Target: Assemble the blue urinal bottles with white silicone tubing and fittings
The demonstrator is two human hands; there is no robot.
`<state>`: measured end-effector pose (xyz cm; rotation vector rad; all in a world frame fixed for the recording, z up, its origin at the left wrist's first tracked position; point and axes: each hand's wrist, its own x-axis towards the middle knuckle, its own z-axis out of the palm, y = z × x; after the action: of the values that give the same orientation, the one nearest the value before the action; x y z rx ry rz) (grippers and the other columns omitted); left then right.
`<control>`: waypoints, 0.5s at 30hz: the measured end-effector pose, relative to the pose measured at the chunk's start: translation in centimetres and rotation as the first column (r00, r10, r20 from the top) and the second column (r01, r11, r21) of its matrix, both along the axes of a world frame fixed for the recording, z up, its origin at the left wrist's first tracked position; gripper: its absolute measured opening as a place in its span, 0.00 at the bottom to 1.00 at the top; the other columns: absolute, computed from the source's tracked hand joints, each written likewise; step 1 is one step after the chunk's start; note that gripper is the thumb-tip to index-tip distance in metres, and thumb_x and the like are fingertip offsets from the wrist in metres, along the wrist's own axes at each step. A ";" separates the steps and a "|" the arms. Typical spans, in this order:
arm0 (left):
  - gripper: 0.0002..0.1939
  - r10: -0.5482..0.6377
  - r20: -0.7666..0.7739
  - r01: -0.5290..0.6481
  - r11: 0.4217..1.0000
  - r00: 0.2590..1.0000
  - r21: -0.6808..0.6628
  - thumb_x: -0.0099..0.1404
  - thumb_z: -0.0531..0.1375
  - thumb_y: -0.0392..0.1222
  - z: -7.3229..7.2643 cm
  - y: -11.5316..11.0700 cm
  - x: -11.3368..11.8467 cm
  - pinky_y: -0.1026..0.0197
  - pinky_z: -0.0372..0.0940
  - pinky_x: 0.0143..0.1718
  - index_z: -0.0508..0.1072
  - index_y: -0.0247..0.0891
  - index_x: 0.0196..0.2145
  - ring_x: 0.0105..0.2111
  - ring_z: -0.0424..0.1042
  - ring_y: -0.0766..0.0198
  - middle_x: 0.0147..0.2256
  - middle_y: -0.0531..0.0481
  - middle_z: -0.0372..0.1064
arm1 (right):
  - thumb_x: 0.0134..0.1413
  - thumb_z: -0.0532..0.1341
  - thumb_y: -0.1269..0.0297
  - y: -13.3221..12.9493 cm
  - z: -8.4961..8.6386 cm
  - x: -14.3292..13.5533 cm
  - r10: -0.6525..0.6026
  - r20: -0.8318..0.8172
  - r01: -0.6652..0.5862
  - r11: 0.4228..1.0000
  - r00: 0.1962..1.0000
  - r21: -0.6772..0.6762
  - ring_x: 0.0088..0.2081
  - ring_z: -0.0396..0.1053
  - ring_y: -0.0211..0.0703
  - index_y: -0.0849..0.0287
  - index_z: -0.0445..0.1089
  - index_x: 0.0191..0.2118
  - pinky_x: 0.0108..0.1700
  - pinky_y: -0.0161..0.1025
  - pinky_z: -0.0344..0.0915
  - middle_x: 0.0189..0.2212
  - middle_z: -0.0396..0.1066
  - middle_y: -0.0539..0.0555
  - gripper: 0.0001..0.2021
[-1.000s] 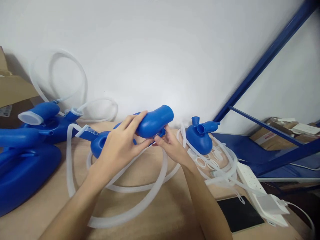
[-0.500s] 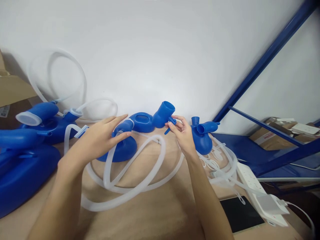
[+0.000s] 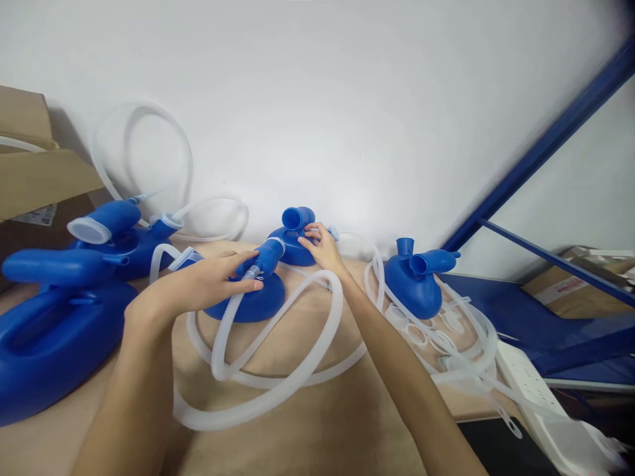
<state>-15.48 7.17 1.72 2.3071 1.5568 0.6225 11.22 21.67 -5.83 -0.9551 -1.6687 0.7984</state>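
A blue plastic bottle (image 3: 278, 299) stands in the middle, with a blue tubular head piece (image 3: 270, 255) resting on it. A white ribbed hose (image 3: 302, 373) joins that piece through a clear connector. Over the connector, my left hand (image 3: 213, 281) has its fingers and thumb apart, close to the piece. Behind it, my right hand (image 3: 322, 250) pinches the side of a wide-mouthed blue cup piece (image 3: 297, 219). This cup lies above a second blue bottle (image 3: 292, 250), its round opening facing me. My fingers partly hide where cup and bottle meet.
More blue bottles (image 3: 64, 330) with head pieces and hoses stand at left, before a cardboard box (image 3: 44, 178). Another bottle (image 3: 414, 291) is at right, beside white rings, coiled tubes (image 3: 476, 357), a power strip (image 3: 526, 377) and a dark flat device (image 3: 501, 443). Blue shelving rises behind.
My right hand has moved left with the cup piece, bringing it over the rear bottle and turning its opening towards me. The left hand has lowered closer to the hose connector. The view has shifted left.
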 end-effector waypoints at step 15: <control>0.37 -0.023 -0.008 0.022 0.993 1.000 -0.113 0.67 0.59 0.69 0.3 -0.5 -0.4 0.46 0.67 0.64 0.69 0.49 0.67 0.64 0.71 0.42 0.64 0.45 0.73 | 0.62 0.66 0.52 5.6 -3.3 -1.9 -0.331 0.481 0.280 0.943 0.812 0.178 0.63 0.64 0.60 0.60 0.66 0.60 0.66 0.56 0.57 0.58 0.74 0.66 0.26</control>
<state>-15.85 6.65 2.07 2.2442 1.5268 0.5049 9.31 27.25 -9.11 -1.4069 -1.9023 0.2448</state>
